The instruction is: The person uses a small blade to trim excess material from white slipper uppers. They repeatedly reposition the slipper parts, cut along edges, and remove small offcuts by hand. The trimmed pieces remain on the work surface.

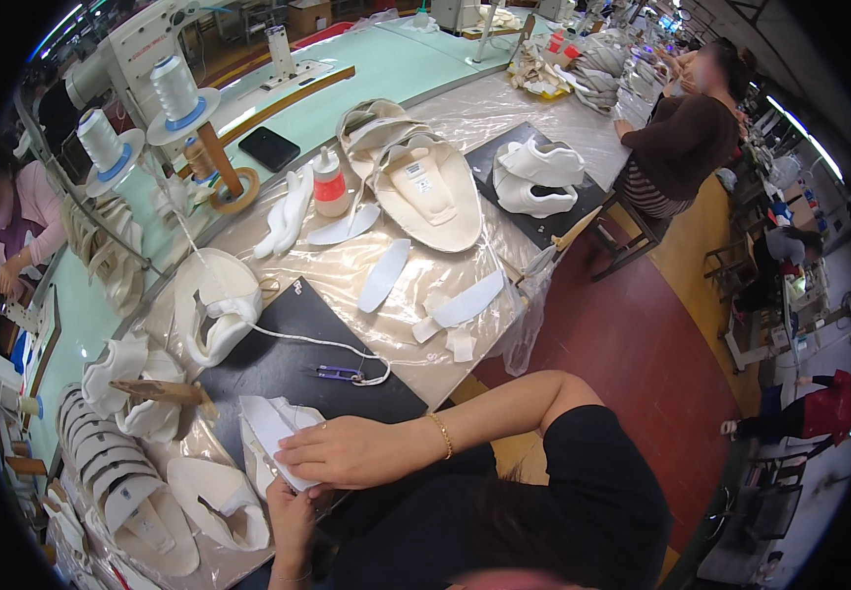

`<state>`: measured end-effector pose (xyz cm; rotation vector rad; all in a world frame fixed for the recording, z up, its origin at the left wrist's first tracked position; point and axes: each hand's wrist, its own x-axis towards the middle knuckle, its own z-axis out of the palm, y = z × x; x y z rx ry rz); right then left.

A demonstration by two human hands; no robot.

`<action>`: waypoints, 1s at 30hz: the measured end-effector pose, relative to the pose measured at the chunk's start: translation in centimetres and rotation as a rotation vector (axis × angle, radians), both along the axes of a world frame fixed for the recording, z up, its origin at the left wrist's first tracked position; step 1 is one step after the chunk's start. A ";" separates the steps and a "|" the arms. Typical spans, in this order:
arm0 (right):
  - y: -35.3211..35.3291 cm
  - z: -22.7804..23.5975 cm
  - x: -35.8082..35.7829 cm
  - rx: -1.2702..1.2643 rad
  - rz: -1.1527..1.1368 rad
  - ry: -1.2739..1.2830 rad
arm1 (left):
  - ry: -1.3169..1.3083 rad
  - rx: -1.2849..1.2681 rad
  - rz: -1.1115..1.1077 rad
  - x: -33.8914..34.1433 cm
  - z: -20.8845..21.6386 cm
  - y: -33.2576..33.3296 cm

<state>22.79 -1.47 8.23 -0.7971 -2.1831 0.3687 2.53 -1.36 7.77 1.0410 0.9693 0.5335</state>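
A white shoe upper is held over the near end of a black mat. Across its top lies my right hand, fingers together and pressing it; a bracelet circles that wrist. My left hand grips the lower edge of the upper from below, and its fingertips are partly hidden. Purple-handled thread snips rest on the mat, where a white cord runs to another shoe upper at the mat's far left edge.
Stacked uppers stand at the left, beside a wooden stick. Farther off are a glue bottle, a phone, thread cones and a sewing machine. A co-worker sits at the far right.
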 end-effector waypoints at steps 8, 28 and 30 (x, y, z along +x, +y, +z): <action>-0.3 0.1 -0.9 0.011 -0.110 0.201 | 0.069 0.169 0.075 1.1 1.8 -0.3; 4.5 1.9 -0.2 -0.198 -0.321 0.429 | -0.177 0.347 0.381 5.3 1.8 3.5; 4.5 1.6 -0.1 -0.198 -0.389 0.452 | -0.094 0.314 0.347 5.6 2.1 3.9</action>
